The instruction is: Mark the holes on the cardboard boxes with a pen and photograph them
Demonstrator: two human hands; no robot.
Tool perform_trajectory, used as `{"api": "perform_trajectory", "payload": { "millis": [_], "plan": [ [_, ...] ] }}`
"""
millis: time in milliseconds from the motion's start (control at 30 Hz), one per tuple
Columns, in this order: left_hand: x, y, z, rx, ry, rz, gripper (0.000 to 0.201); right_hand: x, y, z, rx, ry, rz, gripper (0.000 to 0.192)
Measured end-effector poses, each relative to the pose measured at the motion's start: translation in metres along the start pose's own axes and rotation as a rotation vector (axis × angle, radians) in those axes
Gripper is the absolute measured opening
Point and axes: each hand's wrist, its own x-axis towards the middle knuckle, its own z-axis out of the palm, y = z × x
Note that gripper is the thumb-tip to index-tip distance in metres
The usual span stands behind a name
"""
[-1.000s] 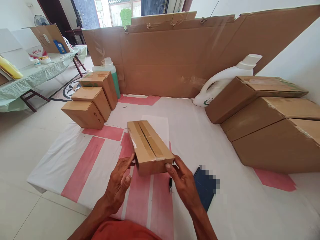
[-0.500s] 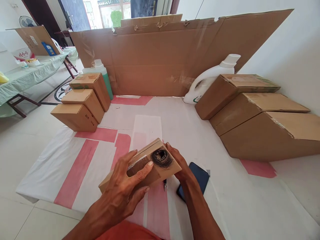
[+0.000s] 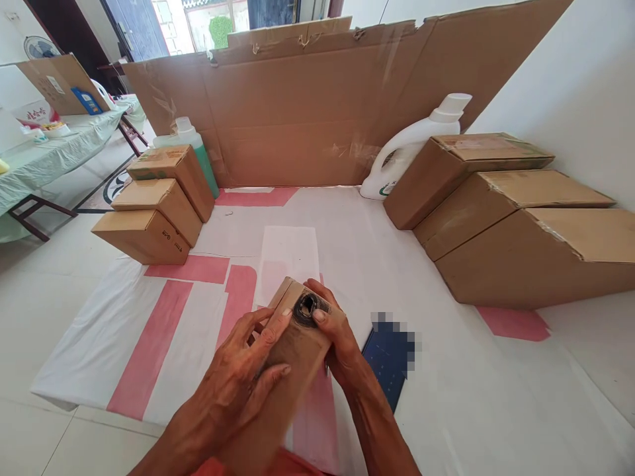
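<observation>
Box status: the small cardboard box (image 3: pixel 292 344) is now off the mat and up in both my hands, near end tipped toward the camera. A second ago it lay flat on the red-and-white mat (image 3: pixel 163 317), taped seam up; half a second ago it was mid-roll. Now the face with the ragged dark-rimmed hole (image 3: pixel 306 307) points up at me, so the seam side is turned out of view.

Grip: left hand (image 3: pixel 238 383) wraps the left side of the box, fingers spread over its top face, clenched on it. Right hand (image 3: pixel 337 337) holds the right edge, with one finger lying right beside the hole. Both hands are grasping the box, nothing released.

Meaning, as I read it: the flip is done and the work is now on the hole side, likely inspection or opening there.

Surroundings:
- dark phone (image 3: pixel 389 357) on the mat just right of my right wrist
- three stacked boxes (image 3: pixel 153 205) at left
- three larger boxes (image 3: pixel 501 218) at right
- white jug (image 3: pixel 411 145) and green bottle (image 3: pixel 191 142) against the cardboard sheet (image 3: pixel 307 112)
</observation>
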Motion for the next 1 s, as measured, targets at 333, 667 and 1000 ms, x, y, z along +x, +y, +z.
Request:
{"api": "perform_trajectory", "payload": {
  "millis": [333, 667, 1000],
  "plan": [
    [0.02, -0.009, 0.014, -0.423, 0.153, -0.097, 0.046, -0.014, -0.036, 0.0, 0.076, -0.253, 0.168, 0.077],
    [0.011, -0.012, -0.005, -0.053, 0.248, -0.111, 0.024, -0.029, -0.062, 0.048, -0.409, -0.026, -0.022, 0.049],
    [0.019, -0.013, 0.001, -0.003, 0.246, -0.054, 0.023, -0.033, -0.059, 0.056, -0.433, 0.045, 0.006, 0.039]
  ]
}}
